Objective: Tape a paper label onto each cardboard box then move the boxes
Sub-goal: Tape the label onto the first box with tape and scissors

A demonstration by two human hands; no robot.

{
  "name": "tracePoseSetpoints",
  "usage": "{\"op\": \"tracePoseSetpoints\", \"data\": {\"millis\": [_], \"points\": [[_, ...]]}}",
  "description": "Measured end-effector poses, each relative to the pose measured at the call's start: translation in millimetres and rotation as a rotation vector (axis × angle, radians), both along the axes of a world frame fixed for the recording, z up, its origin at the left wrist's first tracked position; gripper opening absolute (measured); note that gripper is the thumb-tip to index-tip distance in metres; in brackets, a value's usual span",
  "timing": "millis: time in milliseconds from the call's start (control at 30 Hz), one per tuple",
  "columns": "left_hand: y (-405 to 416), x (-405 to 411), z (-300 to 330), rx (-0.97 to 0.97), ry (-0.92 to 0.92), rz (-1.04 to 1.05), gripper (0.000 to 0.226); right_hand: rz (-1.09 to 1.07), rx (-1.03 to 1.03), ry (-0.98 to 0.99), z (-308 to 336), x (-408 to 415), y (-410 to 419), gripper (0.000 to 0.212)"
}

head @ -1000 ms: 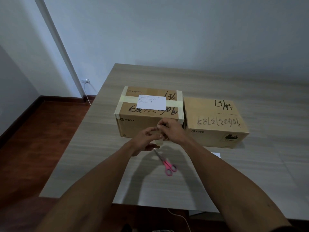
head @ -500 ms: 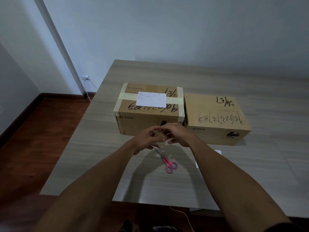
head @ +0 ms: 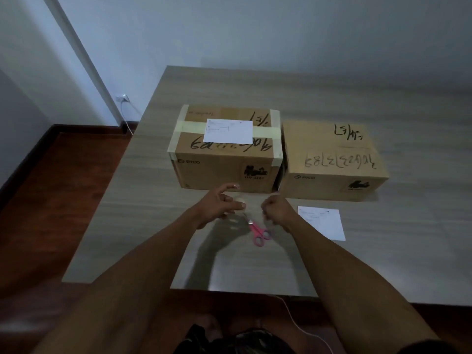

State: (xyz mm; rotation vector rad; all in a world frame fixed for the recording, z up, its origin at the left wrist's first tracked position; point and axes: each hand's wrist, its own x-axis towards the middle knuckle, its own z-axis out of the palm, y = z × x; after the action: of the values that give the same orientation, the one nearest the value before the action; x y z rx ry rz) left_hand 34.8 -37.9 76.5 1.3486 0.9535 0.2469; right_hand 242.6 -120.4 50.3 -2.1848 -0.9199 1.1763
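Observation:
Two cardboard boxes stand side by side on the table. The left box (head: pixel 224 169) has pale tape bands and a white paper label (head: pixel 228 131) lying on its top. The right box (head: pixel 332 149) has only black handwriting on top. A second paper label (head: pixel 321 222) lies flat on the table in front of the right box. My left hand (head: pixel 219 204) holds a small pale tape roll (head: pixel 240 200) just in front of the left box. My right hand (head: pixel 277 209) is closed in a pinch a short way to its right, apparently on the tape's free end; the strip itself is too faint to see.
Pink-handled scissors (head: pixel 258 232) lie on the wooden table (head: pixel 127 226) under and between my hands. The table's left edge drops to a dark wood floor. A wall socket (head: pixel 121 98) with a cable is at the far left. A white cable (head: pixel 301 328) runs below the near edge.
My hands were together at the tape roll; now they have drawn apart, the right hand moving rightward. The camera has tilted, bringing the loose label into view.

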Motion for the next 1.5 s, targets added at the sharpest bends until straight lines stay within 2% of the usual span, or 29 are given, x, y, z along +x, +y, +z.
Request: {"op": "tracePoseSetpoints", "data": {"millis": [100, 200, 467, 567, 700, 800, 900, 1067, 1333, 1500], "points": [[-1.7, -5.8, -12.4, -0.004, 0.019, 0.011, 0.058, 0.150, -0.163, -0.180, -32.8, -4.2, -20.5, 0.010], [-3.3, -9.5, -26.1, -0.019, 0.033, 0.020, 0.057, 0.223, -0.273, -0.239, -50.5, -10.5, -33.3, 0.030], [-7.4, -16.8, -35.0, -0.064, 0.049, 0.047, 0.054, 0.257, -0.257, -0.471, -55.3, -27.0, -41.1, 0.046], [-5.8, -20.1, -33.8, -0.068, 0.062, 0.036, 0.053, 0.266, -0.254, -0.534, -53.3, -28.5, -40.4, 0.039], [0.6, -23.4, -27.7, -0.077, 0.075, 0.056, 0.047, 0.227, -0.235, -0.474, -40.6, -20.3, -32.4, 0.030], [5.8, -23.7, -17.9, -0.064, 0.061, 0.069, 0.046, 0.201, -0.248, -0.353, -26.7, -5.2, -24.1, 0.041], [10.6, -21.7, -7.6, -0.004, 0.024, 0.056, 0.045, 0.265, -0.248, -0.299, -11.1, 13.9, -12.5, 0.029], [16.4, -17.1, 2.4, 0.081, -0.011, 0.068, 0.047, 0.322, -0.242, -0.258, 10.1, 37.8, -6.1, 0.030], [19.8, -14.3, 11.2, 0.042, -0.023, 0.052, 0.045, 0.382, -0.178, -0.060, 27.4, 54.4, -3.0, 0.025], [21.2, -21.2, 7.2, 0.013, 0.018, 0.040, 0.049, 0.476, -0.302, 0.045, 46.3, 64.9, -3.2, 0.043]]}}
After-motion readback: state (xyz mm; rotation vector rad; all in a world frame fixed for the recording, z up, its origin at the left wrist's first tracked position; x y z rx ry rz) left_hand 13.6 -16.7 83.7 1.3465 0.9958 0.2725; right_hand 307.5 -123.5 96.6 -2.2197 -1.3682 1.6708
